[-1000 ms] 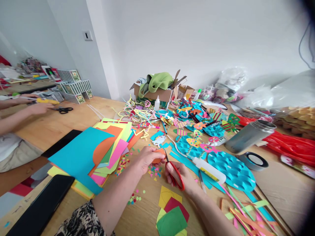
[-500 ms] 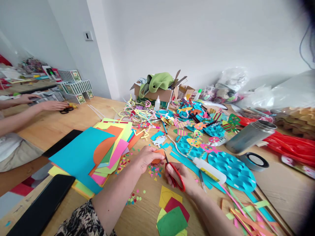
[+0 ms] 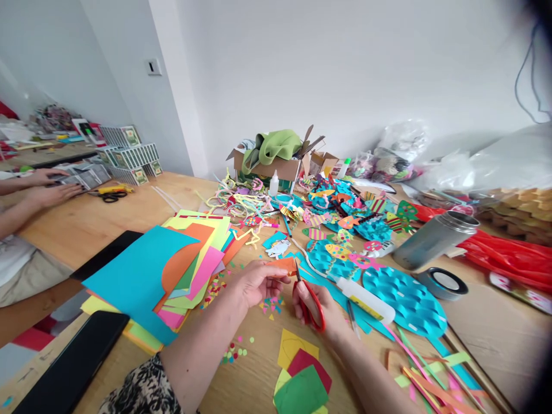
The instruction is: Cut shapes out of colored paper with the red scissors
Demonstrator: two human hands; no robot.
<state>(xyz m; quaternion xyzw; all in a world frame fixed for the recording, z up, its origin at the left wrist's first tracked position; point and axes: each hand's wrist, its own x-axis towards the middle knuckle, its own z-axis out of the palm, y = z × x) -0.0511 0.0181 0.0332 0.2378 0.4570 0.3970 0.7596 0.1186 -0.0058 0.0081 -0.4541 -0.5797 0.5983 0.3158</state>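
Observation:
Between the thumb and fingers of my left hand (image 3: 259, 280) is a small piece of orange paper (image 3: 285, 264). My right hand (image 3: 317, 306) grips red-handled scissors (image 3: 318, 313), whose dark blades point up and away at the right edge of the orange paper. Below both hands lie tiny paper confetti triangles (image 3: 272, 305). Nearer to me are cut pieces of yellow, red and green paper (image 3: 301, 386). A white paper fish (image 3: 276, 248) rests just beyond my left hand. Right of my right hand lies a white glue bottle (image 3: 366, 300) on its side.
Coloured paper sheets (image 3: 129, 273) are stacked at left, with a black phone (image 3: 73, 362) in front. Blue scalloped paper discs (image 3: 405, 299), a steel flask (image 3: 435, 238) and a tape roll (image 3: 443, 283) stand at right. A co-worker's hands (image 3: 54, 192) handle something grey at far left.
The orange paper has turned, its long edge now reaching toward the blades. My right hand and the scissors have shifted slightly. The co-worker's hand has drawn back from the black scissors.

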